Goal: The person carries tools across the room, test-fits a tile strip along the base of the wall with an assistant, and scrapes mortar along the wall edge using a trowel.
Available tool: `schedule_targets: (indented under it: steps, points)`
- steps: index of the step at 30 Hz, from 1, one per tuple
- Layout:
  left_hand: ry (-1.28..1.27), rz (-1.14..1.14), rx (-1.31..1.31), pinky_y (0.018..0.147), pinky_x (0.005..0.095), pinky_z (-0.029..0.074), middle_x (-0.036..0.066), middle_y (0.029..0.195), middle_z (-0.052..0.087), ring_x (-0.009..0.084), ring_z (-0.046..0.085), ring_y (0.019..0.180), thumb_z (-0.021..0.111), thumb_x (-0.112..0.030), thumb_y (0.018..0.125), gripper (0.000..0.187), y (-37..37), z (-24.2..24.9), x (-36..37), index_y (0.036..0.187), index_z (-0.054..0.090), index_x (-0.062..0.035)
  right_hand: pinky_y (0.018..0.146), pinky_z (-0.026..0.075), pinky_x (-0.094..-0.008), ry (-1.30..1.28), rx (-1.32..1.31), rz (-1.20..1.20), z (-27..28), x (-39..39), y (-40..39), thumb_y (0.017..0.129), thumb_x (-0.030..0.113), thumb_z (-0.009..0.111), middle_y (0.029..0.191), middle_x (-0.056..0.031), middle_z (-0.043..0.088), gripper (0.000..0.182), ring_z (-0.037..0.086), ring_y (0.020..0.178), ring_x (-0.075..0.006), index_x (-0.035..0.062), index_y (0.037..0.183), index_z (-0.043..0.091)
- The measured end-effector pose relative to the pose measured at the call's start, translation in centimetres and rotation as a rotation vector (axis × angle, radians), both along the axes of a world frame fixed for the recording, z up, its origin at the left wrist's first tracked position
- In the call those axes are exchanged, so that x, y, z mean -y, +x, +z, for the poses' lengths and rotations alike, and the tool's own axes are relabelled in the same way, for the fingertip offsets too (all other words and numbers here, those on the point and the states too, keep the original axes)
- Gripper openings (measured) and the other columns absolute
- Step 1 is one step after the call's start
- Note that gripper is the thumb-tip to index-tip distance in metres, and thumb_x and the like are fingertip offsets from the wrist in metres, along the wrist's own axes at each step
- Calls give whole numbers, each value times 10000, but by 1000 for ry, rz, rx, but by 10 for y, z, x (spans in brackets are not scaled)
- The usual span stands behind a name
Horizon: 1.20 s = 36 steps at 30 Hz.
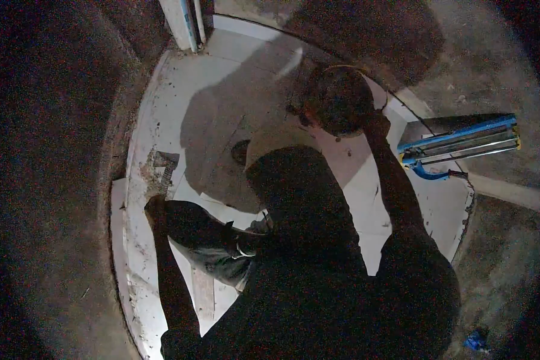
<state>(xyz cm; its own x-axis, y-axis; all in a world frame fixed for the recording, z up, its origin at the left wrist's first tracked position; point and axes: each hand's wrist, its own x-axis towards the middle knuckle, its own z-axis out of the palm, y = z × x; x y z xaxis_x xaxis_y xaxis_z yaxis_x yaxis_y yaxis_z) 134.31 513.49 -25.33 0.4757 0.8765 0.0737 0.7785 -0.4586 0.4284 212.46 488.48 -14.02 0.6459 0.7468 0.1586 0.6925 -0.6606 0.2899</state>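
My left hand (155,208) is closed, low over the dusty left edge of the white tiled floor. Just beyond its fingers lies a small tool with a toothed, ridged strip (167,174); I cannot tell whether the hand grips it. On the right, my right hand (375,125) is closed at the near rim of a dark, round bucket (340,96). The bucket's inside is in deep shadow. My bent knee and dark clothing cover much of the middle.
A blue tile cutter (459,144) with metal rails lies across the right edge of the white tiles (447,210). Pale upright posts (183,27) stand at the top left. Rough grey floor (504,252) surrounds the tiles. A crumpled blue scrap (476,341) lies at lower right.
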Motion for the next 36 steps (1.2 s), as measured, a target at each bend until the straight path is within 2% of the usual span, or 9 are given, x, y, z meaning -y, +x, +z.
schedule_targets:
  steps: [8, 12, 18, 21, 24, 26, 29, 32, 36]
  points:
    - [-174, 41, -281, 736, 359, 516, 96, 854, 679, 237, 646, 779, 568, -284, 874, 263, -23, -27, -4, 941, 688, -59, 638, 525, -461, -268, -102, 128, 86, 27, -55, 804, 303, 649, 823, -157, 657, 415, 647, 724, -348, 122, 1174, 602]
    - [-156, 13, 67, 705, 369, 513, 94, 872, 685, 216, 639, 774, 583, -314, 876, 306, -34, -52, -6, 958, 685, -38, 714, 526, -462, 49, -76, -68, -31, 7, 5, 878, 340, 573, 900, -162, 674, 440, 650, 799, -364, 120, 1258, 536]
    - [-339, 91, 121, 709, 357, 512, 92, 896, 686, 199, 627, 780, 598, -329, 871, 356, -24, -19, -2, 963, 680, 6, 734, 510, -461, 188, -212, 65, -21, -15, -60, 903, 410, 539, 901, -138, 670, 419, 636, 832, -340, 66, 1140, 576]
    - [-380, 119, 450, 680, 346, 495, 84, 875, 678, 188, 608, 756, 584, -298, 878, 321, -33, -35, 4, 932, 677, 5, 744, 501, -460, 118, -443, -3, 29, 6, -99, 916, 445, 521, 901, -126, 667, 444, 629, 848, -328, 39, 1081, 596]
    - [-194, 25, -77, 666, 342, 490, 82, 869, 677, 184, 605, 750, 582, -267, 873, 283, -18, -6, 1, 926, 678, -6, 705, 494, -466, 336, -1027, -271, -6, 27, -85, 901, 419, 554, 855, -130, 649, 379, 616, 787, -323, 56, 995, 607]
    - [-201, 22, -349, 669, 339, 495, 89, 861, 678, 189, 615, 755, 591, -240, 861, 255, -5, 10, -1, 925, 681, -11, 670, 498, -462, 454, -925, -166, -44, 43, -57, 883, 414, 578, 810, -142, 640, 346, 610, 717, -329, 79, 961, 617]
    - [-363, 253, 345, 658, 344, 494, 106, 820, 676, 209, 630, 730, 588, -230, 859, 243, 21, 53, 12, 931, 684, -18, 624, 512, -455, 329, -256, 204, -49, 46, -31, 862, 417, 602, 762, -155, 637, 322, 607, 631, -345, 106, 938, 633]
    - [147, -22, -84, 584, 388, 470, 93, 677, 589, 260, 606, 630, 632, -236, 729, 136, -11, -9, 2, 708, 610, -103, 609, 521, -455, 198, -102, 153, 19, 26, -31, 864, 413, 596, 766, -148, 637, 307, 614, 627, -349, 113, 909, 639]
    - [-191, 63, -164, 670, 346, 503, 127, 820, 678, 217, 640, 733, 600, -233, 860, 247, -13, -3, 0, 932, 685, -14, 591, 519, -459, 101, -25, -51, 27, 13, -30, 850, 372, 597, 772, -139, 630, 259, 625, 627, -324, 115, 855, 629]
